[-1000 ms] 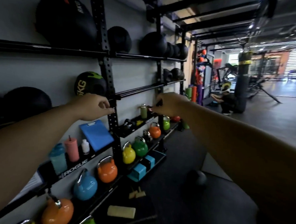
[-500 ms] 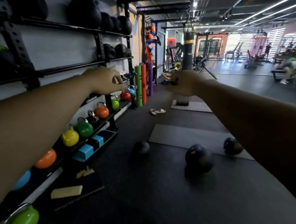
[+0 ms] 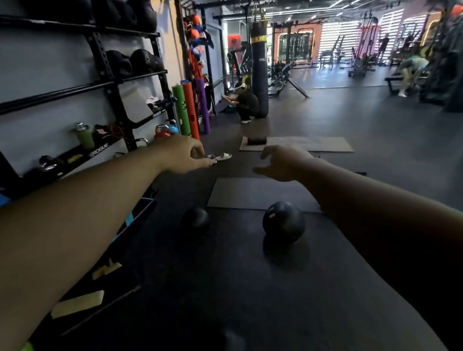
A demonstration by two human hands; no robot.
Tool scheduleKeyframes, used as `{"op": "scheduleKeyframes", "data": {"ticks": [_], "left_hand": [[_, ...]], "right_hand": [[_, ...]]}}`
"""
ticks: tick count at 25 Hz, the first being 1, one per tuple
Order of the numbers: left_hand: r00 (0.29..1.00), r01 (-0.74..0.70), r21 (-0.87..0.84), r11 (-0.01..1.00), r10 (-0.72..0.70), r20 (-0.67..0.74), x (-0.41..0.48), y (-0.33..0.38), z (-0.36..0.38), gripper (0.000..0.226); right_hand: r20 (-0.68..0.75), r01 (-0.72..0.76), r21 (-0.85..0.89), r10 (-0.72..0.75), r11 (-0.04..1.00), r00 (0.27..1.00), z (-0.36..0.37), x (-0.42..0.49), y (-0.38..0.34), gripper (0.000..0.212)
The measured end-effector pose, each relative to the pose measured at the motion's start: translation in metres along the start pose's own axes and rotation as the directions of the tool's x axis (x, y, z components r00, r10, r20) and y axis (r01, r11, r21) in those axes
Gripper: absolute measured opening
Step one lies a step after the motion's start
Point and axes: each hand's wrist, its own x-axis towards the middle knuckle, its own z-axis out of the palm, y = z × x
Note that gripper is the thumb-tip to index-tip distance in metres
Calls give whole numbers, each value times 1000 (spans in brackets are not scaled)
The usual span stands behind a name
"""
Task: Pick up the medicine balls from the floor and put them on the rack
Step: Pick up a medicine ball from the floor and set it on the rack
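A dark rubber floor (image 3: 360, 144) carries grey mats (image 3: 261, 193); a punching bag (image 3: 260, 69) hangs ahead, and bright slatted windows (image 3: 336, 38) glow beyond.

Your left hand (image 3: 184, 156) and right hand (image 3: 282, 163) reach out in front of you, side by side and apart, with nothing in them. Below and between your arms, two balls (image 3: 283, 225) sit on the floor (image 3: 374, 134), the small ball (image 3: 196, 220) to the left of the big one. A mat (image 3: 240, 193) lies just behind them. The rack (image 3: 107, 69) stands along the wall on your left, with more balls on its top shelves. Rollers (image 3: 187, 108) stand upright past the rack's far end. A punching bag (image 3: 260, 69) hangs farther back, with a person (image 3: 245, 102) crouched beside it.
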Motion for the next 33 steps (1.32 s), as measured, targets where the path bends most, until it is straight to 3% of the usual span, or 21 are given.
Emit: {"op": "scheduleKeyframes", "data": {"ticks": [8, 14, 22, 28, 33], "left_hand": [[986, 132, -88, 987, -121, 119, 20, -65, 69, 53], [953, 181, -107, 978, -147, 267, 47, -122, 161, 58], [876, 270, -181, 946, -163, 455, 92, -186, 275, 67], [756, 433, -237, 870, -208, 620, 104, -196, 402, 67], [601, 692, -234, 683, -365, 711, 92, -203, 550, 69]], "right_hand": [[109, -37, -4, 37, 999, 993, 65, 48, -2, 68], [267, 18, 9, -20, 1000, 964, 163, 101, -25, 59], [409, -20, -15, 24, 1000, 912, 294, 161, -44, 58], [562, -34, 43, 4, 999, 827, 423, 186, -9, 58], [735, -43, 32, 5, 999, 678, 570, 194, 45, 65]]}}
